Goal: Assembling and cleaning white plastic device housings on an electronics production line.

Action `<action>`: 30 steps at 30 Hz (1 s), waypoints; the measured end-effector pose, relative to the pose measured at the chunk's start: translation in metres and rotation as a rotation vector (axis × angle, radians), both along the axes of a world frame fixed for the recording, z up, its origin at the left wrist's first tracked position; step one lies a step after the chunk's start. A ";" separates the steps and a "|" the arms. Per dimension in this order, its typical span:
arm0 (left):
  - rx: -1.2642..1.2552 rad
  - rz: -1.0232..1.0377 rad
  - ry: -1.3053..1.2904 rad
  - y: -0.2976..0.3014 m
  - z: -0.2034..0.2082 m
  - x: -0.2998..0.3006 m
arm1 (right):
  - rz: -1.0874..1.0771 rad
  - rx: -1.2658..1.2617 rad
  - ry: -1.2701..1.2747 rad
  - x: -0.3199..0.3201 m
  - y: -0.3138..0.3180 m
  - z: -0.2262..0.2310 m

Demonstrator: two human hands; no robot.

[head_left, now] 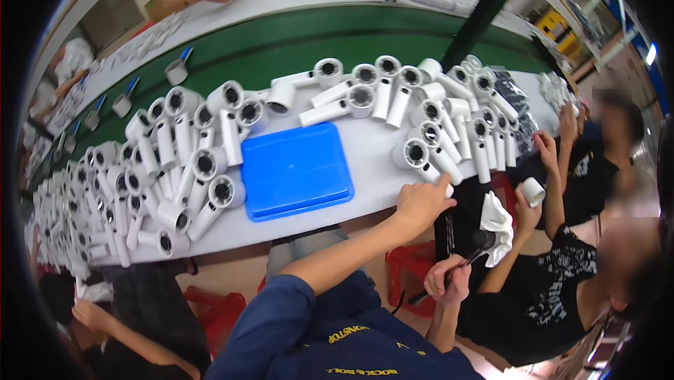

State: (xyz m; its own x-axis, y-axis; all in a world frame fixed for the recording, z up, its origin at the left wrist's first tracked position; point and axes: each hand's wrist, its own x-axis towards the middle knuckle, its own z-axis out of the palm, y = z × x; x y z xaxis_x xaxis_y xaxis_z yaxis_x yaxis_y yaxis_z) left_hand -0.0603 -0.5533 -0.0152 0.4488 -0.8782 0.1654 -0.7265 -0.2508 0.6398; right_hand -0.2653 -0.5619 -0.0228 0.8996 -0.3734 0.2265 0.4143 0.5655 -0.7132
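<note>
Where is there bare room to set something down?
Bare: white tabletop between the blue plastic lid and the white dryer-shaped housings at the left hand; also the lid's top and stretches of green belt behind. Crowded: left of the lid, where housings lie packed.

The left arm (351, 254) stretches forward and rightward, the left hand (423, 206) beyond the curled right hand (451, 282).

Passage over blue lid (298, 173); white housings (230, 140) crowd both sides.
</note>
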 end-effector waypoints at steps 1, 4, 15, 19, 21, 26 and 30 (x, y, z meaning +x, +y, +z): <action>0.005 0.028 0.004 0.002 0.000 0.003 | -0.007 0.004 -0.004 -0.001 -0.001 -0.004; 0.053 0.079 0.010 0.026 0.020 0.012 | 0.035 0.048 -0.015 0.007 -0.001 -0.013; 0.205 0.261 -0.428 0.172 0.043 0.110 | 0.018 -0.400 0.580 0.075 -0.010 0.004; -0.047 0.289 -0.533 0.184 0.028 0.133 | -0.075 -0.645 0.704 0.114 -0.020 0.031; -0.101 0.246 -0.449 0.172 0.019 0.139 | -0.057 -0.740 0.713 0.131 -0.031 0.040; -0.278 0.157 -0.165 0.151 0.001 0.156 | -0.232 -1.308 0.803 0.153 -0.032 0.046; -0.268 0.165 -0.159 0.149 -0.001 0.157 | -0.132 -0.989 0.905 0.156 -0.046 0.041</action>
